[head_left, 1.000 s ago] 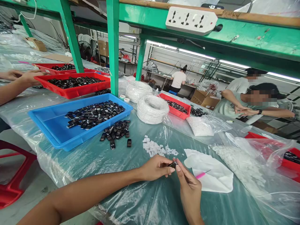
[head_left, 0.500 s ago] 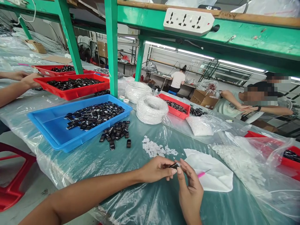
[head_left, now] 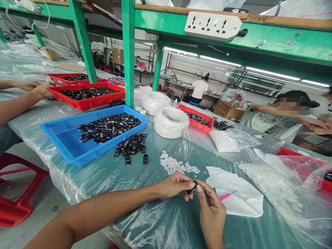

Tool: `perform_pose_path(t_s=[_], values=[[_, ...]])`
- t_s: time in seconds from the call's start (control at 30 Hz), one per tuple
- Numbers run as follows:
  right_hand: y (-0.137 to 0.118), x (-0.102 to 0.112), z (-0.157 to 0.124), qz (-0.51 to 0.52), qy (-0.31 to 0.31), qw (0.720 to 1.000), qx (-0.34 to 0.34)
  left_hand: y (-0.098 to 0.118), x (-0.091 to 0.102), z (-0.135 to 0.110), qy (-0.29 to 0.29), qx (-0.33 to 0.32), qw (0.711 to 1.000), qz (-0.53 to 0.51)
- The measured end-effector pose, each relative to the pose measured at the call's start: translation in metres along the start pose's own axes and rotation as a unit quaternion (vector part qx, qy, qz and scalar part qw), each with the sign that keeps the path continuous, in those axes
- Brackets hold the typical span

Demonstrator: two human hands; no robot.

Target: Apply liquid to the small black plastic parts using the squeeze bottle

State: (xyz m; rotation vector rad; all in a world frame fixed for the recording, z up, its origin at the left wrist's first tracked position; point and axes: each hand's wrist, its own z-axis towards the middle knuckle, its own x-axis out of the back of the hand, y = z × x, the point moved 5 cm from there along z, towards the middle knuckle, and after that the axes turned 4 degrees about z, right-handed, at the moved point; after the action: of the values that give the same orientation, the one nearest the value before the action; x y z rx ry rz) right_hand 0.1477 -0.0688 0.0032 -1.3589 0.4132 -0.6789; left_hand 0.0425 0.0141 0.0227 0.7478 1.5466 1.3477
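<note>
My left hand [head_left: 174, 185] pinches a small black plastic part [head_left: 191, 190] between thumb and fingers above the plastic-covered table. My right hand [head_left: 211, 211] meets it from the right, thumb on the same part, fingers curled. A pink-handled pick [head_left: 226, 195] lies on a white sheet [head_left: 240, 204] just right of my hands. A small heap of white plastic pieces [head_left: 173, 165] sits just beyond my left hand. Loose black parts [head_left: 131, 147] lie beside the blue tray [head_left: 62, 143], which holds several more.
Two white wire coils [head_left: 169, 121] stand mid-table by a green post [head_left: 128, 52]. Red trays [head_left: 90, 100] of black parts sit at the left, where another person's hands [head_left: 38, 88] work. Bags of white pieces [head_left: 229, 140] lie right. Other people sit across at the right. A red stool [head_left: 15, 207] stands at the lower left.
The camera has shifted slightly. My hands stay together on the black part, which has turned a little between my fingers. The person across has reached an arm to the right.
</note>
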Motion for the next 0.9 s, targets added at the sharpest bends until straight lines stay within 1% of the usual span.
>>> perform_pose_path(t_s=[0.07, 0.17, 0.27, 0.3, 0.37, 0.47, 0.53, 0.57, 0.6, 0.63, 0.67, 0.73, 0.77, 0.8, 0.83, 0.9], values=[[0.003, 0.0, -0.002, -0.009, 0.004, 1.0, -0.003, 0.0, -0.001, 0.0, 0.0, -0.008, 1.0, 0.0], [0.007, 0.001, -0.003, -0.04, 0.008, 0.999, 0.011, 0.001, -0.002, 0.0, -0.017, -0.02, 1.0, 0.016], [0.01, 0.004, -0.002, -0.069, 0.01, 0.997, 0.024, -0.002, 0.001, 0.0, -0.011, -0.011, 0.999, 0.046], [0.01, 0.004, -0.001, -0.075, 0.004, 0.997, 0.023, -0.004, 0.004, 0.001, -0.005, -0.001, 0.998, 0.057], [0.01, 0.002, 0.002, -0.081, -0.033, 0.996, 0.019, -0.009, 0.009, 0.004, 0.0, 0.031, 0.997, 0.076], [0.007, -0.001, 0.007, -0.079, -0.087, 0.993, 0.02, -0.013, 0.014, 0.005, -0.005, 0.109, 0.987, 0.116], [0.008, 0.0, 0.009, -0.084, -0.089, 0.992, 0.013, -0.006, 0.017, 0.0, -0.025, 0.151, 0.972, 0.176], [0.008, 0.002, 0.011, -0.089, -0.085, 0.992, 0.005, 0.002, 0.02, -0.004, -0.034, 0.158, 0.961, 0.223], [0.01, 0.003, 0.011, -0.093, -0.082, 0.992, -0.005, 0.013, 0.024, -0.008, -0.036, 0.15, 0.947, 0.282], [0.011, 0.004, 0.012, -0.095, -0.081, 0.992, -0.014, 0.027, 0.029, -0.013, -0.03, 0.125, 0.929, 0.348], [0.011, 0.005, 0.013, -0.095, -0.082, 0.992, -0.022, 0.044, 0.038, -0.02, -0.003, 0.097, 0.909, 0.405], [0.012, 0.006, 0.013, -0.094, -0.086, 0.991, -0.035, 0.081, 0.062, -0.035, 0.085, 0.038, 0.855, 0.509], [0.012, 0.005, 0.013, -0.095, -0.089, 0.991, -0.04, 0.098, 0.077, -0.045, 0.137, 0.028, 0.827, 0.544], [0.012, 0.005, 0.013, -0.098, -0.092, 0.99, -0.043, 0.116, 0.095, -0.055, 0.198, 0.021, 0.791, 0.578], [0.011, 0.005, 0.013, -0.1, -0.095, 0.989, -0.045, 0.134, 0.114, -0.068, 0.276, 0.024, 0.743, 0.609], [0.011, 0.003, 0.011, -0.105, -0.104, 0.988, -0.044, 0.161, 0.146, -0.089, 0.36, 0.032, 0.686, 0.631]])
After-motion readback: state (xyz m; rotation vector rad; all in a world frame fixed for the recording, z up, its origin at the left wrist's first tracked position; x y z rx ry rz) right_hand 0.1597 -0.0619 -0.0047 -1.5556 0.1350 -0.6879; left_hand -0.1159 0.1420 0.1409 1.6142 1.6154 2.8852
